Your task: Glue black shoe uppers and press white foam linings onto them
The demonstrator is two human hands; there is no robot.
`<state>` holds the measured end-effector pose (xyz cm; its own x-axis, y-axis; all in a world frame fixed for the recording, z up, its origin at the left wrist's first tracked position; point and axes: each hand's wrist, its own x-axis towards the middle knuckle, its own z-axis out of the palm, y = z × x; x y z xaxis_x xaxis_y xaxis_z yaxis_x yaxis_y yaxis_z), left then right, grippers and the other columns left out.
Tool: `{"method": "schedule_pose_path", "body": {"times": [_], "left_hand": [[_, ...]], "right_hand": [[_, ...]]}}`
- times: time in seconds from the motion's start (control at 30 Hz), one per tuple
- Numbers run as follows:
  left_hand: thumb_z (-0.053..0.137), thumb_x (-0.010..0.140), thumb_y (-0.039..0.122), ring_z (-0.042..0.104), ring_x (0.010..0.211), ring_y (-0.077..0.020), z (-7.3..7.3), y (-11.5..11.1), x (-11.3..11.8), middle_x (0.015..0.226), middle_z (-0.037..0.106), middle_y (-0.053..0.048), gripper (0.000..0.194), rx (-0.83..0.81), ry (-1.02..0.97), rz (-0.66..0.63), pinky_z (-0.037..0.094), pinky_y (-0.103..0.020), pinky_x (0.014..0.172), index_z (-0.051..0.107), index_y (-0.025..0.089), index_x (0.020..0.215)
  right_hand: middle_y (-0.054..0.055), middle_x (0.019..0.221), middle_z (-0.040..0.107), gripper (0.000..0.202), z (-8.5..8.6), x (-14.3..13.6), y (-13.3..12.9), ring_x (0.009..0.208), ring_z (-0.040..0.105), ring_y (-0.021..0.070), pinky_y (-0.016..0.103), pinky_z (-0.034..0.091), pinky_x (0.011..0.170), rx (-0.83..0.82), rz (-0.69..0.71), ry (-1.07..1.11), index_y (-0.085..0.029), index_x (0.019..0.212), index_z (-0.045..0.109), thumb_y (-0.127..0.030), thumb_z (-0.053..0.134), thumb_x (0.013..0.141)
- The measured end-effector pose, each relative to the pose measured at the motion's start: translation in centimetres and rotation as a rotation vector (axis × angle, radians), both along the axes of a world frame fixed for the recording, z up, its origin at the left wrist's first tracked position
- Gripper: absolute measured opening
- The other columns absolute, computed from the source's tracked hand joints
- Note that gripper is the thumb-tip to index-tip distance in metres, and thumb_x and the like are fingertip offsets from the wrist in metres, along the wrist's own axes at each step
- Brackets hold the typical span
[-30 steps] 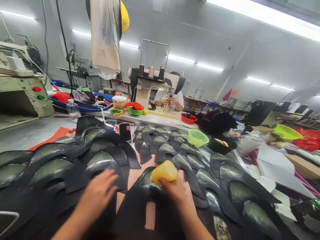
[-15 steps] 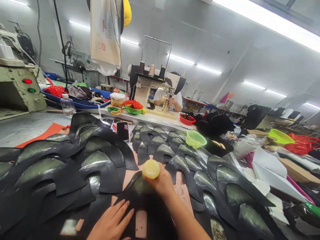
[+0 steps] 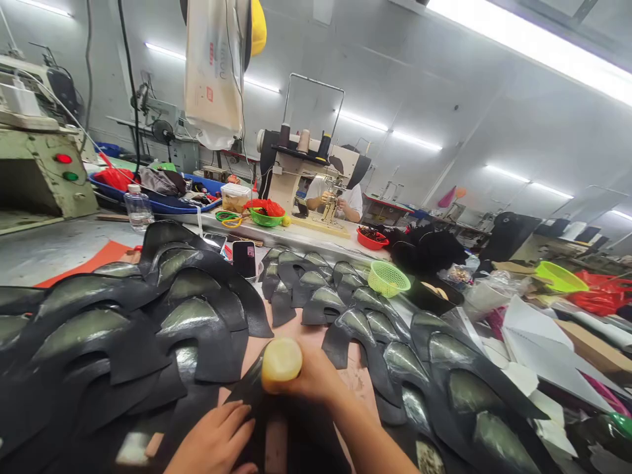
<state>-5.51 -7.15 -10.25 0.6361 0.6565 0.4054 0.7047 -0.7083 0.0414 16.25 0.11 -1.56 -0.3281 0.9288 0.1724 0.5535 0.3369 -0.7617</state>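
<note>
A yellow, translucent, bottle-like thing (image 3: 282,363) is gripped in my right hand (image 3: 316,372), its round end turned up toward me; its lower end is hidden. It stands over a black curved piece (image 3: 249,385) with a slot in front of me. My left hand (image 3: 217,438) rests flat on the left part of that piece, fingers stretched out and holding nothing. Similar black arched pieces with shiny grey-green patches lie overlapped to the left (image 3: 197,319) and right (image 3: 355,326). Pinkish board (image 3: 296,329) shows between them.
A phone (image 3: 244,259) stands behind the pieces, near a pale green basket (image 3: 388,278). Farther back are a green bowl (image 3: 266,217), a red bowl (image 3: 372,238) and a sewing machine (image 3: 316,158) with a person behind it. A clear bottle (image 3: 139,209) stands left.
My right hand has drawn the yellow bottle-like thing nearer to me and slightly left across the black piece. My left hand has shifted slightly left and down. The view has tilted a little.
</note>
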Motion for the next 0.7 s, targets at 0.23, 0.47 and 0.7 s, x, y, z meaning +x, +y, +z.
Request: {"method": "schedule_pose_path", "body": {"times": [0.23,0.47,0.7], "left_hand": [[0.055,0.076,0.034,0.058,0.08,-0.0198,2.8,0.6,1.3,0.085,0.062,-0.002,0.012,-0.31,-0.212,0.211,0.047,-0.03,0.07,0.06,0.023,0.075],[0.061,0.064,0.028,0.06,0.091,-0.0244,3.4,2.0,1.1,0.096,0.063,-0.007,0.037,-0.466,-0.305,0.401,0.048,-0.035,0.081,0.06,0.02,0.1],[0.058,0.059,0.027,0.058,0.101,-0.0243,4.3,2.7,1.8,0.109,0.061,-0.01,0.056,-0.735,-0.305,0.506,0.045,-0.033,0.087,0.052,0.015,0.114]], "right_hand": [[0.004,0.091,0.066,0.051,0.3,2.3,-0.6,0.081,0.062,0.022,0.03,0.047,0.069,-0.051,-0.003,0.032,-0.021,0.1,0.057,-0.032,0.075,0.054],[0.004,0.092,0.066,0.047,0.3,3.7,-0.6,0.082,0.061,0.021,0.03,0.046,0.071,0.019,-0.145,0.061,-0.02,0.102,0.056,-0.031,0.071,0.058],[0.003,0.092,0.066,0.051,0.5,5.1,-1.2,0.083,0.06,0.0215,0.031,0.046,0.072,-0.099,-0.077,0.074,-0.021,0.1,0.057,-0.034,0.074,0.054]]}}
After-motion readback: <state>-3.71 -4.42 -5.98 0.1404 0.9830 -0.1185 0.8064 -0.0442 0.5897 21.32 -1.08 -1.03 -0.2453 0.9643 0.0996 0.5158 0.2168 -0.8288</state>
